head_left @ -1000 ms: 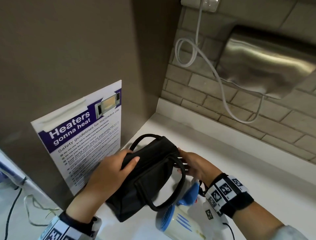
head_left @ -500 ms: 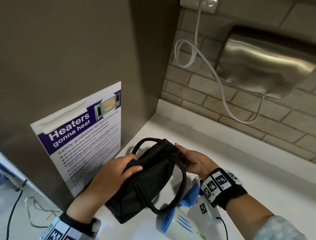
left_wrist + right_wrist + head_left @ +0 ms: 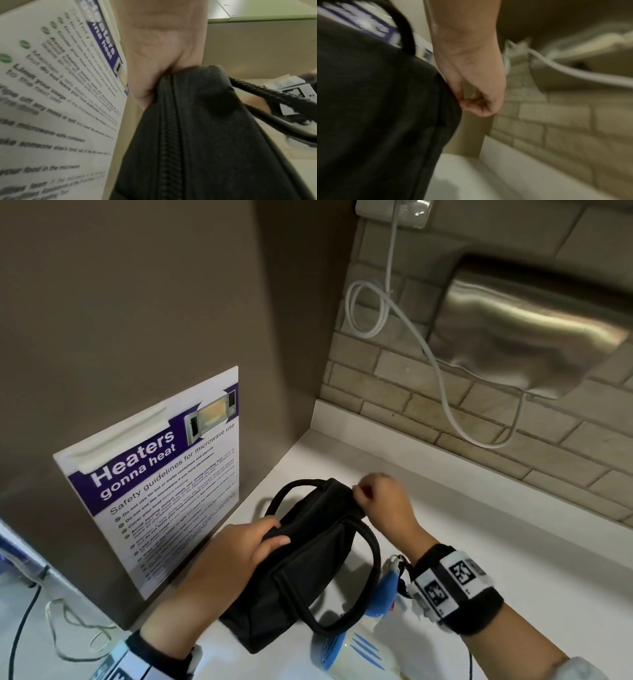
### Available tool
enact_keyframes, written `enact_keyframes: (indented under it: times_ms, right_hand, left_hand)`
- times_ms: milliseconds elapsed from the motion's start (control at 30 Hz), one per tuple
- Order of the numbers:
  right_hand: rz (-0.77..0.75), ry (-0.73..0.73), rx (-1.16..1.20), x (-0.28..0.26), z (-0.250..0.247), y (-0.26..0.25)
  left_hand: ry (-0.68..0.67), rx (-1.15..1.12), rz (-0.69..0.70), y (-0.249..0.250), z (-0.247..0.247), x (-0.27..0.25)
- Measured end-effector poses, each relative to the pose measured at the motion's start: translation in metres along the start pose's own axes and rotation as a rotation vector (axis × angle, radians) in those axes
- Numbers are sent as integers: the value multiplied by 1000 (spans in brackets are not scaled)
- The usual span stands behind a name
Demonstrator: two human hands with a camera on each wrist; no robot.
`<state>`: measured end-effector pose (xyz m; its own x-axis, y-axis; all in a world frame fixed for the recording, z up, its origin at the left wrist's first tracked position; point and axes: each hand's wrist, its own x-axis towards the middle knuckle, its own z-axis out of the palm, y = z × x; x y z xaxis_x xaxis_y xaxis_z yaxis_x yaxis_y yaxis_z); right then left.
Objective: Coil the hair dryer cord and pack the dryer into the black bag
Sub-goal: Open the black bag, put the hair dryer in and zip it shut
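From the head view, the left hand (image 3: 236, 556) grips the near end of the black bag (image 3: 308, 563) on the white counter (image 3: 479, 542), the right hand (image 3: 380, 494) pinches at its far top corner, probably the zip pull, and the hair dryer (image 3: 356, 648) lies just beside the bag, outside it. The left wrist view shows the zipper (image 3: 167, 135) closed, so that hand should brace hard. The blurred right wrist view shows curled fingertips (image 3: 471, 104) against fabric; pull straight along the zip.
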<state>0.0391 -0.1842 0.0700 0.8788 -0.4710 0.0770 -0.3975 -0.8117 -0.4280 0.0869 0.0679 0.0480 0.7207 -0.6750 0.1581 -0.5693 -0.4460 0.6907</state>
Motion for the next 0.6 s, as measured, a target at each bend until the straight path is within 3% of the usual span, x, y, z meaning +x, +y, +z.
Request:
enact_keyframes:
  times_ms: [67, 133, 233, 333, 400, 500, 600]
  right_hand:
    - [-281, 138, -137, -16, -6, -23]
    - [-413, 167, -107, -29, -12, -36]
    - [-298, 22, 108, -29, -23, -34]
    - [-268, -20, -91, -34, -22, -38]
    - [-340, -29, -10, -44, -19, -50]
    - [-431, 72, 256, -65, -17, -73]
    - [-519, 201, 269, -86, -13, -86]
  left_hand:
    - [46, -18, -7, 3, 3, -1]
    - [123, -70, -41, 2, 1, -1]
    - [230, -108, -68, 2, -2, -1]
    - [268, -91, -52, 15, 3, -2]
    - [307, -98, -63, 21, 5, -2]
    - [366, -121, -85, 26, 4, 1]
    - [392, -186, -119, 30, 2, 4]
